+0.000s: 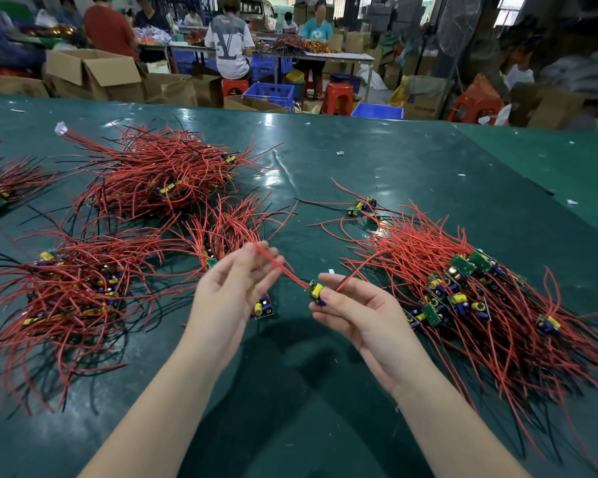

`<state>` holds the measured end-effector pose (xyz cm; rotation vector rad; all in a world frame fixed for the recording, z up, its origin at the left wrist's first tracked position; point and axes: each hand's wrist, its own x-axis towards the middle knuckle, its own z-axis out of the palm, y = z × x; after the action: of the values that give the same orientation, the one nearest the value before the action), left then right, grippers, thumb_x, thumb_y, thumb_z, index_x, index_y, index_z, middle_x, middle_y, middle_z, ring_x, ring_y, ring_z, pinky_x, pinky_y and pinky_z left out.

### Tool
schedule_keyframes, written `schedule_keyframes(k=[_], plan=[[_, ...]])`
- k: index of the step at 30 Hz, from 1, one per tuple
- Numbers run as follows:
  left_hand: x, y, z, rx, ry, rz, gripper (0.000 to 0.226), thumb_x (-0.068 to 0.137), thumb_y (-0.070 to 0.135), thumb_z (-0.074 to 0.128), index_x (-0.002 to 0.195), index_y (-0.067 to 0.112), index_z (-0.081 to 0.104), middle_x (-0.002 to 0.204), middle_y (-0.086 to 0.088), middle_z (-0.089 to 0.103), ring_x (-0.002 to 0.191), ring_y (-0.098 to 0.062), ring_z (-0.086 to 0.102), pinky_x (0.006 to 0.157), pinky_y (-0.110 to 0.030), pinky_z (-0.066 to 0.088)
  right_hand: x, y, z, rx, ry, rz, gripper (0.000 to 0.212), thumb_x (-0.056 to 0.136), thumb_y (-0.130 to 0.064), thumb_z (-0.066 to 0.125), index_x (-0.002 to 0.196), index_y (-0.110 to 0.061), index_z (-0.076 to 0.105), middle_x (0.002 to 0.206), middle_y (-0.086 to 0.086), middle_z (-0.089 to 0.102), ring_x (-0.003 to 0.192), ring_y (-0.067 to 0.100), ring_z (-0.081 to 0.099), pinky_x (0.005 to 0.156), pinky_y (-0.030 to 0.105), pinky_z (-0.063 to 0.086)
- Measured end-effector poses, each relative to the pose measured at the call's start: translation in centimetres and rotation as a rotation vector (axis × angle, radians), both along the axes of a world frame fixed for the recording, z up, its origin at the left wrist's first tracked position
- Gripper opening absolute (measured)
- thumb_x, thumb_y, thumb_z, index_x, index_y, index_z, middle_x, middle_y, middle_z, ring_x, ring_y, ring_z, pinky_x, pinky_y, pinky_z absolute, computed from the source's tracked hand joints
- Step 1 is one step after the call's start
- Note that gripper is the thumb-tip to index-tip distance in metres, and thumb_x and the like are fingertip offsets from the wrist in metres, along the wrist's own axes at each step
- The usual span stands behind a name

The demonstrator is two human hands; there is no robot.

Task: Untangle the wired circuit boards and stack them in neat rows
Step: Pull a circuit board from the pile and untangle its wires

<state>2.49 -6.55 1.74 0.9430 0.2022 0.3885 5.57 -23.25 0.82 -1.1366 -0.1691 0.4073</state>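
My right hand (349, 308) pinches a small green circuit board (316, 292) with a yellow part, held above the green table (394, 160). Its red wire (283, 269) runs up and left across the fingers of my left hand (235, 277), which holds the wire loosely. Another board (263, 307) hangs just under my left hand. A tangled pile of wired boards (159, 174) lies at the back left. A second pile (73, 291) lies at the left, and a small clump (228, 229) sits behind my left hand. Laid-out boards (460, 291) with wires fanned out fill the right side.
A few loose boards (363, 207) lie at mid table. One more bundle (0, 188) sits at the far left edge. Beyond the table are cardboard boxes (94, 74), blue crates (270, 93), red stools (337, 98) and several seated people at other benches.
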Motion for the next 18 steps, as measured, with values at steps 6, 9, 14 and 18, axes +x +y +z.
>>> schedule_keyframes(k=[6, 9, 14, 18], plan=[[-0.6, -1.0, -1.4, 0.272, 0.063, -0.325, 0.039, 0.072, 0.022, 0.068, 0.105, 0.003, 0.067, 0.101, -0.013, 0.073, 0.091, -0.018, 0.069, 0.084, -0.026, 0.056, -0.1, 0.1, -0.2, -0.042, -0.104, -0.093, 0.018, 0.078, -0.001, 0.071, 0.093, -0.008, 0.063, 0.084, 0.008, 0.074, 0.081, 0.021, 0.071, 0.068, 0.025, 0.056], [-0.6, -1.1, -1.6, 0.389, 0.048, -0.311, 0.037, 0.068, 0.019, 0.073, 0.102, 0.004, 0.069, 0.101, -0.01, 0.074, 0.094, -0.016, 0.069, 0.084, -0.024, 0.053, -0.2, 0.1, -0.2, -0.075, -0.177, -0.09, 0.011, 0.078, -0.003, 0.072, 0.085, -0.01, 0.067, 0.083, 0.006, 0.073, 0.081, 0.015, 0.07, 0.069, 0.024, 0.056], [-0.6, -1.2, -1.8, 0.396, 0.019, -0.251, 0.027, 0.068, 0.011, 0.074, 0.095, 0.007, 0.073, 0.095, -0.008, 0.076, 0.088, -0.011, 0.07, 0.078, -0.017, 0.052, -0.3, 0.3, -0.3, -0.133, -0.237, -0.112, 0.017, 0.083, 0.0, 0.069, 0.079, -0.016, 0.073, 0.088, 0.009, 0.075, 0.085, 0.018, 0.071, 0.072, 0.026, 0.057], [-0.6, -1.3, -1.7, 0.403, 0.025, -0.211, 0.022, 0.07, 0.006, 0.075, 0.092, 0.011, 0.074, 0.094, -0.008, 0.076, 0.088, -0.012, 0.071, 0.078, -0.017, 0.052, -0.1, 0.0, -0.4, -0.198, -0.278, -0.159, 0.015, 0.084, -0.005, 0.07, 0.082, -0.019, 0.076, 0.089, 0.007, 0.075, 0.088, 0.021, 0.072, 0.076, 0.027, 0.057]])
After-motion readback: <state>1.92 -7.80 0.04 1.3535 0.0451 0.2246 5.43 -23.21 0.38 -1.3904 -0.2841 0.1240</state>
